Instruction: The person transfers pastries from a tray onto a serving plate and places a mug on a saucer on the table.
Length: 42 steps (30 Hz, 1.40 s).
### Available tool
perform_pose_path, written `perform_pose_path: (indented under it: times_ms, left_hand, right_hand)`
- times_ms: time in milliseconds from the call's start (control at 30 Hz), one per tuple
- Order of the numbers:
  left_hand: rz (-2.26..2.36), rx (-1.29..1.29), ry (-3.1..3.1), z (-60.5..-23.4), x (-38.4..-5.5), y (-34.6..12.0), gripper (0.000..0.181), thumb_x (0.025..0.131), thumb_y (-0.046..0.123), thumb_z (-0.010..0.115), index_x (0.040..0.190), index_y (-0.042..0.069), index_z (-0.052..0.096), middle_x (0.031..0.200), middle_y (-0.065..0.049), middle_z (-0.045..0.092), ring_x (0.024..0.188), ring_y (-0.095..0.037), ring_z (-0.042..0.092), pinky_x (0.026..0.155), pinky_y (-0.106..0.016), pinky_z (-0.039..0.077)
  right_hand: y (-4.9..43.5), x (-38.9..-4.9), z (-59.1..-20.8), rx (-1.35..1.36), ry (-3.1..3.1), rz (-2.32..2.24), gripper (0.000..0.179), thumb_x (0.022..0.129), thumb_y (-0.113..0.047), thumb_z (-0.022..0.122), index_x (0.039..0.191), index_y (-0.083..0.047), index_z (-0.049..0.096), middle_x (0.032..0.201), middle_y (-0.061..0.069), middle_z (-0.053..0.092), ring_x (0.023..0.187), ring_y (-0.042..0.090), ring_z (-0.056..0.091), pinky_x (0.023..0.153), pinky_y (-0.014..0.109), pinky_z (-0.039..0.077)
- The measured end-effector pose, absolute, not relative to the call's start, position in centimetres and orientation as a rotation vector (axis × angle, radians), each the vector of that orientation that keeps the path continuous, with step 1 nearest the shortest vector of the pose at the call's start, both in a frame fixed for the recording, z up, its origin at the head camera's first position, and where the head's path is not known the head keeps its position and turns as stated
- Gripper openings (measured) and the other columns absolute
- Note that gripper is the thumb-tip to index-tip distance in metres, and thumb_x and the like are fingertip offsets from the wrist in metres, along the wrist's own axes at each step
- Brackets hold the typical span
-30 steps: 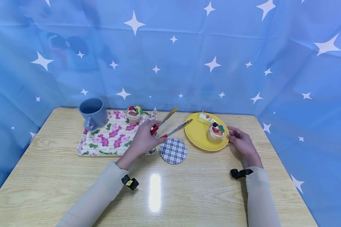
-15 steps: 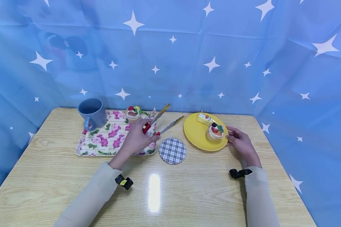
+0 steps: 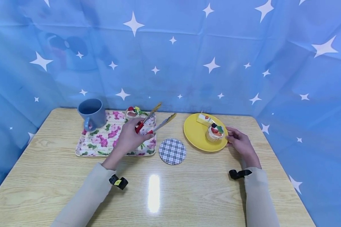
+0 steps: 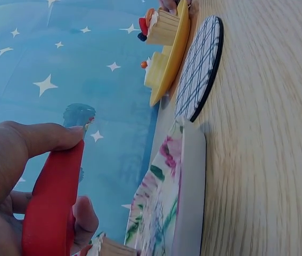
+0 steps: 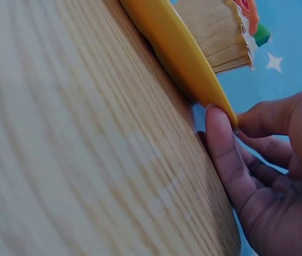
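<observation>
My left hand (image 3: 129, 135) grips a pair of tongs (image 3: 162, 124) by their red handles (image 4: 55, 197), the metal arms spread apart. They point away to the right over the right side of a floral tray (image 3: 95, 140). A cupcake (image 3: 131, 113) topped with fruit stands at that tray's back, just beyond the hand and partly hidden by it. At the right, my right hand (image 3: 240, 143) pinches the rim of a yellow plate (image 5: 180, 58) between thumb and fingers. On this plate are a second fruit-topped cupcake (image 3: 214, 135) and a small rectangular cake slice (image 3: 203, 120).
A blue mug (image 3: 93, 115) stands on the tray's back left corner. Between tray and plate lies a round checked coaster (image 3: 172, 152). Behind the wooden table (image 3: 193, 189) hangs a blue curtain (image 3: 170, 53) with white stars.
My left hand has moved left with the tongs, from beside the coaster to over the tray, closer to the cupcake there. The right hand and plate have stayed in place.
</observation>
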<state>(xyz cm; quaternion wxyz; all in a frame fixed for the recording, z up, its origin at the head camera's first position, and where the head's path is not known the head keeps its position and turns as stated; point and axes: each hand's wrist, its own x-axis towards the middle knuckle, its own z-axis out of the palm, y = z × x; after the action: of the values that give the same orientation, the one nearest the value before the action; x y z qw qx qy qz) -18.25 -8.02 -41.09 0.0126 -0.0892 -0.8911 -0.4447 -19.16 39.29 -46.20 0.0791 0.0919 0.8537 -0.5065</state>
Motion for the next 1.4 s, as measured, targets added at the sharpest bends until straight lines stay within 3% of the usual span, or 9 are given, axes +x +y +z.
perform_pose_path:
  times_ms: [167,367,567,833,1033,1267,1400]
  left_hand:
    - [-1.402,-0.24,-2.782,-41.2,-18.1,-8.8,0.075,0.085,0.036,0.084,0.148,0.01,0.053,0.105,-0.02,0.059,0.07,-0.024,0.049,0.055,-0.033,0.041]
    - [-1.39,-0.22,-2.772,-41.4,-18.1,-9.6,0.075,0.085,0.035,0.084,0.148,0.009,0.053,0.125,-0.017,0.06,0.082,-0.026,0.055,0.059,-0.033,0.047]
    - [-1.372,-0.233,-2.762,-41.5,-18.2,-10.5,0.073,0.085,0.032,0.084,0.147,0.008,0.053,0.133,-0.017,0.059,0.091,-0.029,0.057,0.064,-0.033,0.046]
    - [-1.33,-0.203,-2.752,-41.2,-18.2,-11.3,0.07,0.085,0.031,0.084,0.144,0.009,0.056,0.127,-0.017,0.06,0.089,-0.028,0.052,0.063,-0.033,0.044]
    - [-1.303,-0.202,-2.739,-41.4,-18.2,-12.0,0.071,0.085,0.03,0.085,0.145,0.007,0.055,0.134,-0.018,0.058,0.093,-0.031,0.055,0.066,-0.034,0.047]
    - [-1.292,-0.193,-2.731,-41.4,-18.5,-13.2,0.069,0.086,0.031,0.084,0.143,0.005,0.056,0.127,-0.02,0.059,0.081,-0.029,0.053,0.059,-0.034,0.045]
    - [-1.28,-0.162,-2.732,-41.3,-18.5,-13.8,0.069,0.087,0.031,0.083,0.144,0.005,0.055,0.126,-0.02,0.058,0.082,-0.03,0.053,0.059,-0.034,0.045]
  right_hand:
    - [39.4,-19.2,-46.4,0.275,2.558,-1.52,0.053,0.109,-0.024,0.049,0.16,-0.015,0.036,0.141,0.017,0.047,0.101,0.007,0.059,0.082,0.022,0.059]
    - [39.3,-19.0,-46.3,0.268,2.568,-1.514,0.053,0.109,-0.025,0.049,0.16,-0.015,0.037,0.14,0.017,0.048,0.101,0.007,0.059,0.082,0.021,0.059]
    - [39.2,-18.9,-46.2,0.267,2.579,-1.497,0.053,0.109,-0.026,0.049,0.16,-0.016,0.037,0.14,0.018,0.047,0.101,0.008,0.059,0.082,0.02,0.058]
    - [39.1,-18.7,-46.2,0.257,2.582,-1.501,0.052,0.109,-0.024,0.048,0.159,-0.014,0.037,0.14,0.019,0.047,0.102,0.007,0.058,0.082,0.02,0.058]
    - [39.1,-18.7,-46.2,0.266,2.572,-1.505,0.053,0.109,-0.025,0.048,0.16,-0.015,0.036,0.141,0.019,0.047,0.102,0.008,0.058,0.082,0.02,0.058]
    - [39.1,-18.8,-46.1,0.264,2.56,-1.515,0.053,0.109,-0.024,0.048,0.16,-0.015,0.036,0.139,0.017,0.047,0.103,0.01,0.058,0.082,0.022,0.059]
    - [39.1,-18.9,-46.0,0.259,2.563,-1.527,0.052,0.109,-0.024,0.048,0.16,-0.014,0.037,0.137,0.017,0.047,0.101,0.009,0.059,0.082,0.022,0.059]
